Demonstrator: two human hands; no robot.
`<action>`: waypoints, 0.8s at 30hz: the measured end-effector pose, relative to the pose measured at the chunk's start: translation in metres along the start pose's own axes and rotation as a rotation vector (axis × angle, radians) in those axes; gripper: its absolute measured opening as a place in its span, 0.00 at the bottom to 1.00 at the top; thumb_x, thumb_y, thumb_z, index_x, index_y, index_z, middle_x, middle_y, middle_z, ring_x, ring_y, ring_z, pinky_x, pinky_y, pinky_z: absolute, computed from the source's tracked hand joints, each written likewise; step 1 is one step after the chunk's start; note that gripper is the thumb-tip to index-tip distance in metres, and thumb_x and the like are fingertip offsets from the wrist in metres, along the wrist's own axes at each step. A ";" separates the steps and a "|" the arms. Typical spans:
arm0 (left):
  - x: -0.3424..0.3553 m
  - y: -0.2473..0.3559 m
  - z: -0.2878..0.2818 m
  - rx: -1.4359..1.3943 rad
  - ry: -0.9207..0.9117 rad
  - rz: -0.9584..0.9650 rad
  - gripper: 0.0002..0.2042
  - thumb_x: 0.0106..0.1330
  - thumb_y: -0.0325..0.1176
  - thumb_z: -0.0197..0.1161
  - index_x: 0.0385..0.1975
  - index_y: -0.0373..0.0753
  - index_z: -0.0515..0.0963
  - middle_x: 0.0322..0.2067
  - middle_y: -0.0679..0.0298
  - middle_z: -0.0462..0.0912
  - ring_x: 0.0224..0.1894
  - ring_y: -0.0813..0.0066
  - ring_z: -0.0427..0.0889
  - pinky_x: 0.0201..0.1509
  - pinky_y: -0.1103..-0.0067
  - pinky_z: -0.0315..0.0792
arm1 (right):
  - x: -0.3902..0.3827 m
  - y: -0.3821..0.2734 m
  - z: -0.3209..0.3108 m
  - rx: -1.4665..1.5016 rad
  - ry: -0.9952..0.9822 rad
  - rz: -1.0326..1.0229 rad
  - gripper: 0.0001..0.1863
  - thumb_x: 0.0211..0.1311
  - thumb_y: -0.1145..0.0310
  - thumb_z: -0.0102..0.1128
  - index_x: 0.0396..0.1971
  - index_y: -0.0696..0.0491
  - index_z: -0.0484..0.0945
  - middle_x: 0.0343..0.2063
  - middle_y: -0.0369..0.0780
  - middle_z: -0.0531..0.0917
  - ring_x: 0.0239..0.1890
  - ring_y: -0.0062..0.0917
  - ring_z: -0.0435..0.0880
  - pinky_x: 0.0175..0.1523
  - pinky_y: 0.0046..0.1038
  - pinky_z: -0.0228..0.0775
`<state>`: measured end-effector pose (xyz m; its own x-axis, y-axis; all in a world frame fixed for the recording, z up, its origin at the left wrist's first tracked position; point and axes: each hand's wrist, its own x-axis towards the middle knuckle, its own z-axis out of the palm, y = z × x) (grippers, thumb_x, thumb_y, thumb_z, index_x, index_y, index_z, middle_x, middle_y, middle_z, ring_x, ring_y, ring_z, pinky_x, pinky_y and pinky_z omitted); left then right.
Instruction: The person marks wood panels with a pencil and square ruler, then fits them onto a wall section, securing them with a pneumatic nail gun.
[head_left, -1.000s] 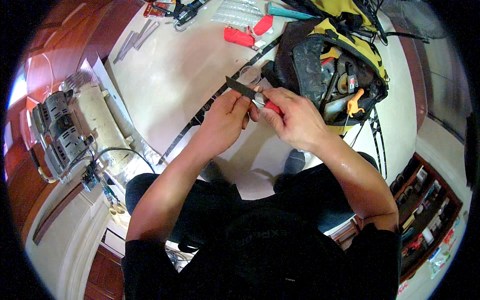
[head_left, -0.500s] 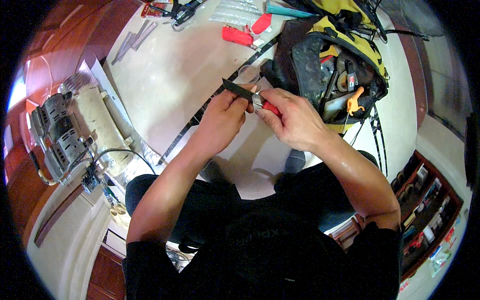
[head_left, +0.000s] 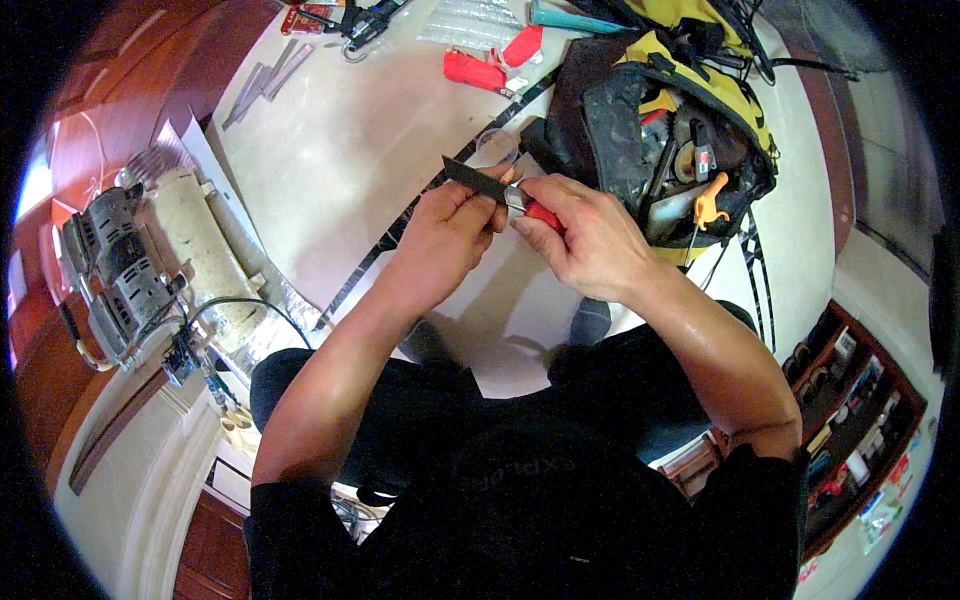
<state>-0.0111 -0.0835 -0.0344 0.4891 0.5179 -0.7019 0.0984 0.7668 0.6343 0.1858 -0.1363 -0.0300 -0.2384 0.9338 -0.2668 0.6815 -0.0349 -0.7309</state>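
Observation:
My right hand (head_left: 592, 235) is wrapped round the red handle of a utility knife (head_left: 543, 215). Its long dark blade (head_left: 475, 180) points up and left, ending in a slanted tip. Close against the blade, my left hand (head_left: 447, 240) has its fingers closed. A small pale bit shows beyond those fingertips, too small to name, and the blade hides part of them. Both hands meet over the floor between my knees. Just past them lies a clear round plastic piece (head_left: 497, 147).
A black and yellow tool bag (head_left: 590, 130) stands open at the right, an orange-handled tool (head_left: 711, 203) sticking out. Red pouches (head_left: 475, 71) and grey strips (head_left: 288, 72) lie farther off. A grey power tool (head_left: 125, 260) and a pale cylinder (head_left: 207, 255) are at the left.

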 end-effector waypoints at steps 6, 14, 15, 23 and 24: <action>0.005 -0.006 -0.005 -0.025 -0.076 -0.041 0.18 0.79 0.36 0.52 0.64 0.44 0.76 0.28 0.74 0.73 0.20 0.90 0.62 0.22 0.88 0.55 | 0.000 0.009 0.005 -0.011 0.180 0.045 0.16 0.71 0.58 0.59 0.46 0.57 0.79 0.39 0.53 0.84 0.41 0.53 0.84 0.46 0.47 0.79; 0.003 -0.001 -0.001 -0.110 -0.027 -0.042 0.17 0.79 0.35 0.53 0.63 0.42 0.75 0.27 0.73 0.74 0.18 0.89 0.61 0.19 0.88 0.53 | -0.003 0.005 0.001 0.009 0.067 -0.048 0.19 0.69 0.61 0.61 0.54 0.55 0.77 0.39 0.50 0.83 0.38 0.51 0.85 0.43 0.46 0.80; 0.004 -0.002 -0.003 -0.083 -0.037 -0.035 0.17 0.79 0.35 0.53 0.63 0.42 0.75 0.27 0.73 0.74 0.18 0.89 0.62 0.19 0.88 0.54 | -0.002 0.004 0.001 0.005 0.063 -0.048 0.19 0.68 0.61 0.61 0.54 0.55 0.77 0.39 0.50 0.83 0.38 0.51 0.85 0.43 0.46 0.80; 0.009 -0.010 -0.011 0.062 -0.051 -0.033 0.16 0.80 0.37 0.52 0.62 0.41 0.76 0.27 0.73 0.74 0.19 0.89 0.63 0.19 0.88 0.54 | 0.000 0.000 -0.002 -0.018 0.099 -0.025 0.19 0.69 0.60 0.61 0.54 0.56 0.78 0.40 0.50 0.84 0.39 0.51 0.85 0.43 0.45 0.80; 0.008 -0.008 -0.009 0.030 -0.071 -0.037 0.15 0.80 0.38 0.52 0.60 0.41 0.77 0.27 0.73 0.74 0.19 0.89 0.63 0.19 0.88 0.54 | 0.002 0.005 -0.004 -0.032 0.128 0.035 0.19 0.69 0.60 0.61 0.53 0.56 0.78 0.40 0.50 0.84 0.39 0.52 0.85 0.44 0.45 0.80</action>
<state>-0.0160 -0.0820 -0.0475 0.5451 0.4605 -0.7005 0.1428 0.7724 0.6189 0.1919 -0.1335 -0.0316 -0.1254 0.9700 -0.2082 0.7104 -0.0587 -0.7013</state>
